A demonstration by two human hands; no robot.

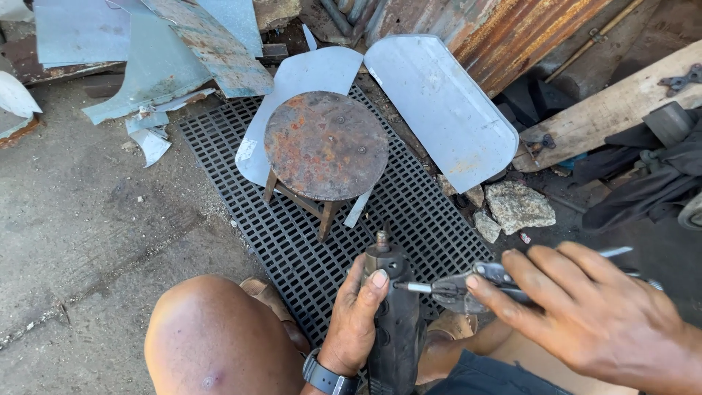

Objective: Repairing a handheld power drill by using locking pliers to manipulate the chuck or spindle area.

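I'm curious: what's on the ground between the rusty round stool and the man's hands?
In the head view, only black plastic grid matting lies between the stool and hands.

The black tool [395,322] runs off the bottom edge.

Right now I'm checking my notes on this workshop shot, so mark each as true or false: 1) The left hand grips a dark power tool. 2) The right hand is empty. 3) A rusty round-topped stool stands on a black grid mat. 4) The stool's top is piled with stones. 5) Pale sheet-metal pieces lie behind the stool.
1) True: the left hand grips the dark power tool.
2) False: the right hand holds a metal hand tool against the power tool's side.
3) True: the stool stands on the grid mat.
4) False: its top is bare; stones lie on the ground to the right.
5) True: sheet-metal pieces lie there.
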